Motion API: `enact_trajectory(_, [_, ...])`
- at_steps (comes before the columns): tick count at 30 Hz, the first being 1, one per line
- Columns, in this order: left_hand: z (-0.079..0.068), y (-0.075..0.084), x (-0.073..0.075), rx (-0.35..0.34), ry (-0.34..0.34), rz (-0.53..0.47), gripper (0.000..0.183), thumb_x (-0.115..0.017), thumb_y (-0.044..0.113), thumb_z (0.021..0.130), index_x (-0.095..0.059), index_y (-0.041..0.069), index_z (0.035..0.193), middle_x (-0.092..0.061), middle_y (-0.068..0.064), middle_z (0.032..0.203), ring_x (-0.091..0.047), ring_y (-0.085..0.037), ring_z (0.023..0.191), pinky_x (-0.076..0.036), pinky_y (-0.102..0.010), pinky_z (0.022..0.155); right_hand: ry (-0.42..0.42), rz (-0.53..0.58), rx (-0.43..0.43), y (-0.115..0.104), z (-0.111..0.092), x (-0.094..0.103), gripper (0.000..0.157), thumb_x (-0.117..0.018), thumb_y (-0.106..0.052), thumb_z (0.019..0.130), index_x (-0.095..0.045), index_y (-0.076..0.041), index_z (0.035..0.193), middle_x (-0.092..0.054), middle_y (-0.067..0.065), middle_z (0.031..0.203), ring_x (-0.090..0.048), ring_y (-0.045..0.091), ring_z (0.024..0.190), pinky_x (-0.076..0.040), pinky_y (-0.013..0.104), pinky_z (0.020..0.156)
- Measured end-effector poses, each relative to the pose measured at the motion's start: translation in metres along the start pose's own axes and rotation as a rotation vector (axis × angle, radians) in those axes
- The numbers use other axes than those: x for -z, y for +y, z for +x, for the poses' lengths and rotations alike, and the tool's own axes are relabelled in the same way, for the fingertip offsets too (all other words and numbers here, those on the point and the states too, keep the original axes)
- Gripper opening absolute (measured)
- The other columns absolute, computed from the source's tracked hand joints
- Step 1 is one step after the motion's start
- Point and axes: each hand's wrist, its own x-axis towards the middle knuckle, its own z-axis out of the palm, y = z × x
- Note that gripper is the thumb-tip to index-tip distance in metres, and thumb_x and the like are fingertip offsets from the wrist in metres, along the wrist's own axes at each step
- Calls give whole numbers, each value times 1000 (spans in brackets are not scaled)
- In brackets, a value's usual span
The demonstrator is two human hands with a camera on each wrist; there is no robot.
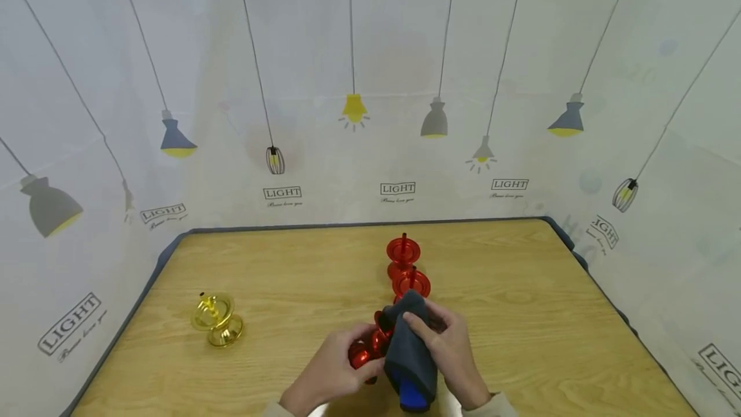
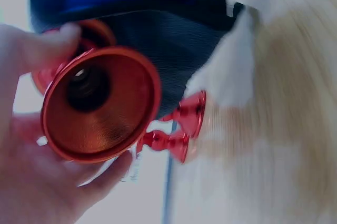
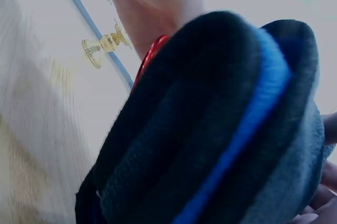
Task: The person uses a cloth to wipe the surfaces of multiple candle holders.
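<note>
My left hand [image 1: 338, 365] grips a shiny red metal candlestick [image 1: 379, 342], its fingers and thumb curled around it. In the left wrist view, the hollow flared base of this candlestick [image 2: 105, 124] faces the camera. My right hand [image 1: 453, 343] pinches a folded dark grey cloth [image 1: 412, 346] with a blue inner side, thumb on top. The cloth lies against the candlestick's right side and covers part of it. From the right wrist, the bunched cloth [image 3: 174, 113] fills most of the view and hides nearly all of the candlestick.
Two red candlesticks, a rear one [image 1: 403, 251] and a nearer one [image 1: 412, 284], stand just beyond the hands. A gold candlestick [image 1: 224, 330] stands at the left of the wooden table [image 1: 289, 275]. A white lamp-printed backdrop [image 1: 393, 153] surrounds the table's back and sides.
</note>
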Motion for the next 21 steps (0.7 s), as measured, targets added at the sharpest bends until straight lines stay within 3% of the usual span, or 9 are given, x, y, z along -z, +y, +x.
enact_trajectory(3, [-1,7,-8,-59,142,237,47,-81,11,84,-62,8,127,-68,-3,113,-67,-13,100,-58,-27,84,34,1,4,0,1,0,38,-81,-15,87,-72,-1,121,-76,16,107,-70,11,83,-56,24,72])
enact_trajectory(6, [-1,14,-13,-69,244,388,46,-84,7,79,-61,8,118,-68,-2,104,-66,-10,91,-58,-26,78,48,5,13,-1,0,-2,38,-81,-15,86,-73,0,120,-76,16,106,-69,11,82,-56,24,72])
enact_trajectory(11, [-1,17,-14,-68,326,425,39,-86,7,76,-61,9,107,-70,-3,92,-65,-9,79,-56,-22,68,62,-1,24,-1,-2,-3,37,-82,-14,86,-73,0,119,-76,16,106,-70,10,82,-56,23,73])
enact_trajectory(15, [-2,17,-11,-40,271,369,32,-81,10,82,-64,9,109,-72,-3,95,-67,-9,82,-55,-22,70,52,-6,27,-1,-2,-3,37,-81,-14,86,-73,0,120,-76,16,107,-70,10,83,-56,23,73])
enact_trajectory(21, [-1,11,-2,36,34,171,27,-65,26,100,-65,10,122,-74,-6,110,-69,-7,94,-56,-22,76,8,6,21,0,-3,-1,38,-80,-14,87,-72,-1,122,-76,16,107,-70,11,82,-57,24,71])
